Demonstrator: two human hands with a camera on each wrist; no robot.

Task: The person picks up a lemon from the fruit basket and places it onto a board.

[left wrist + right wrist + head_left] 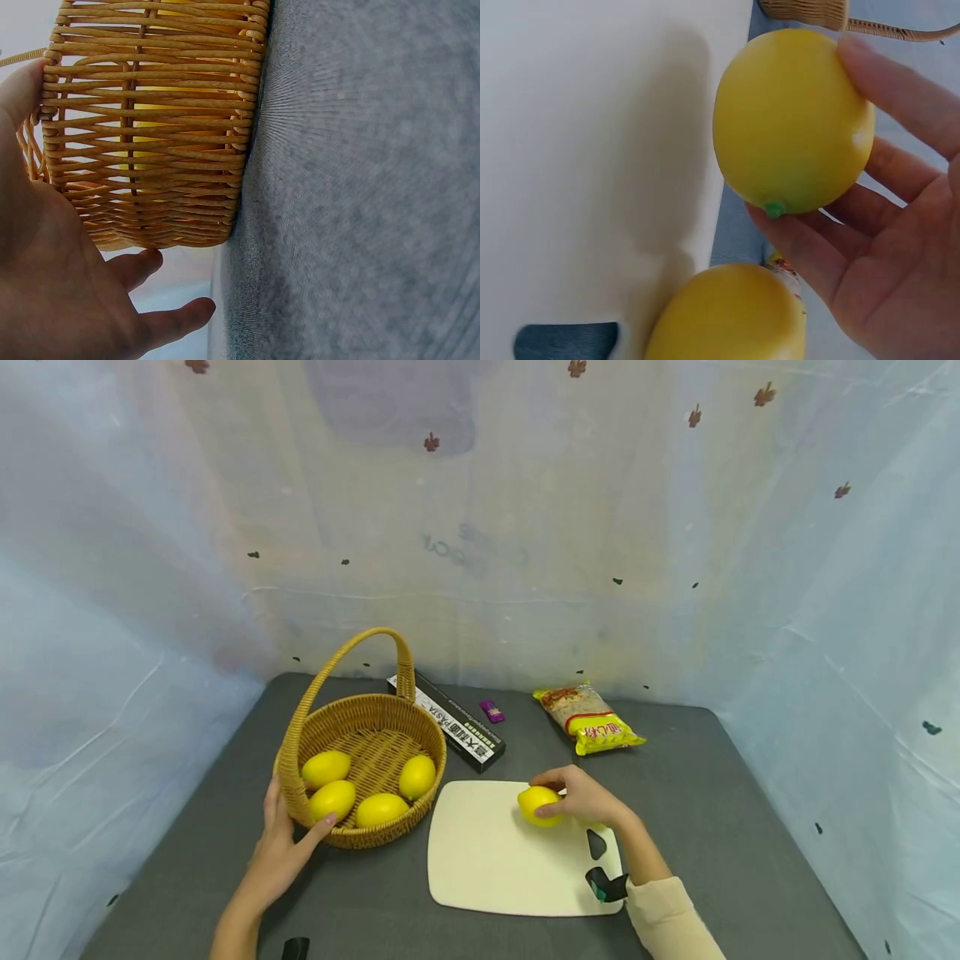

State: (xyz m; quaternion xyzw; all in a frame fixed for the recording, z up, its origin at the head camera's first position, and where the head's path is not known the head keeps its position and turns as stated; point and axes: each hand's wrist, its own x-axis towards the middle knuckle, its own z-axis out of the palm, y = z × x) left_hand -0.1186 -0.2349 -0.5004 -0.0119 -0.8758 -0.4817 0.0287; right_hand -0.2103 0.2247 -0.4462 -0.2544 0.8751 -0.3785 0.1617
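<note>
A grey table (360, 910) fills the lower half of the head view, with the white board (495, 877) right of the lower middle and the basket (367, 838) at lower left, its right side just beside the board's upper left corner. The left hand (277, 852) is at the basket's lower left side, thumb on the rim and fingers spread wide along the outer wall. The right hand (588, 797) is over the board's upper right part, thumb and fingers narrowed around a lemon (536, 806). That lemon is the thing to judge by: it sits at the left, fingertip end of the right hand, so the basket lies directly to its left with no part of the hand between. In the right wrist view its long axis runs roughly upright, green nub at the bottom, the other end towards the basket at the upper right. It looks raised off the board, though contact is hard to rule out. A second lemon (731, 319), at the bottom of that view, is also nearer the right hand. Four yellow fruits (381, 810) lie along the basket's left and lower sides, leaving its upper middle bare.
</note>
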